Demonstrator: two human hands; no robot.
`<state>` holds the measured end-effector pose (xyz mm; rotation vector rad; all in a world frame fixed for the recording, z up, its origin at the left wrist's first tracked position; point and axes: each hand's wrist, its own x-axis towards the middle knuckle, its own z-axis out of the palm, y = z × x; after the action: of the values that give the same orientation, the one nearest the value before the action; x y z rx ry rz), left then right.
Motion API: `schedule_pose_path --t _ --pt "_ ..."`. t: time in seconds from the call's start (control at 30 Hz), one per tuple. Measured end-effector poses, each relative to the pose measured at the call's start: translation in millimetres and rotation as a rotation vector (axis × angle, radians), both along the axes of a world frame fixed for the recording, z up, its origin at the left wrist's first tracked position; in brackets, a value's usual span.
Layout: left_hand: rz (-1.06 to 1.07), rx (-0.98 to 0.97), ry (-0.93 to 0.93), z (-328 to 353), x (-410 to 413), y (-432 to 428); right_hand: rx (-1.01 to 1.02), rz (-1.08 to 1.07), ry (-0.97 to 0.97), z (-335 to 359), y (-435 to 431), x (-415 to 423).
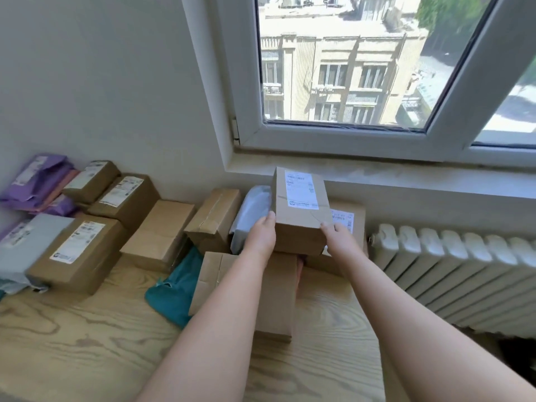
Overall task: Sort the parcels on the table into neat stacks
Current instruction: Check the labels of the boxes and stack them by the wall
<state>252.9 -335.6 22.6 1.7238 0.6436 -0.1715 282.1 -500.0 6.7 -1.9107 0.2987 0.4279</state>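
A brown cardboard parcel with a white label (pixel 300 210) is held up near the window sill, above other parcels. My left hand (pixel 261 235) grips its near left corner and my right hand (pixel 338 237) grips its near right corner. Under it lies a wider labelled box (pixel 352 220), and a flat brown box (pixel 275 288) sits in front, partly hidden by my left forearm. A grey mailer bag (pixel 252 211) leans to the left of the held parcel.
More cardboard boxes (pixel 78 250) stand on the wooden table (pixel 87 343) at the left, with purple mailers (pixel 34 181) in the far corner and a teal bag (pixel 179 285). A white radiator (pixel 452 274) runs along the right, below the window sill (pixel 406 181).
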Motion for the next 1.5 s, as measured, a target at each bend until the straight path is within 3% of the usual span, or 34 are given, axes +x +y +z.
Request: schedule_pose_path --t 0.23,0.4,0.63,1.0,1.2,1.4,1.5 --pt "0.106 -0.157 -0.139 -1 -12 11 0.371 -0.249 0.067 3 2 -3" --pt "0.314 -0.301 -0.174 5 -26 31 0.451 -0.197 0.028 22 14 -22" --pt "0.178 -0.525 -0.192 19 -60 104 0.477 -0.001 -0.032 41 60 -59" --pt "0.068 -0.695 -0.058 3 -169 315 0.381 -0.032 0.051 5 263 -160" --pt "0.238 -0.56 0.143 -63 -235 390 0.237 0.081 0.139 -20 344 -234" --pt "0.244 -0.411 0.3 -109 -275 399 0.224 0.025 0.239 -61 376 -279" --pt "0.243 -0.316 0.282 -120 -288 399 0.206 -0.029 0.267 -81 379 -296"
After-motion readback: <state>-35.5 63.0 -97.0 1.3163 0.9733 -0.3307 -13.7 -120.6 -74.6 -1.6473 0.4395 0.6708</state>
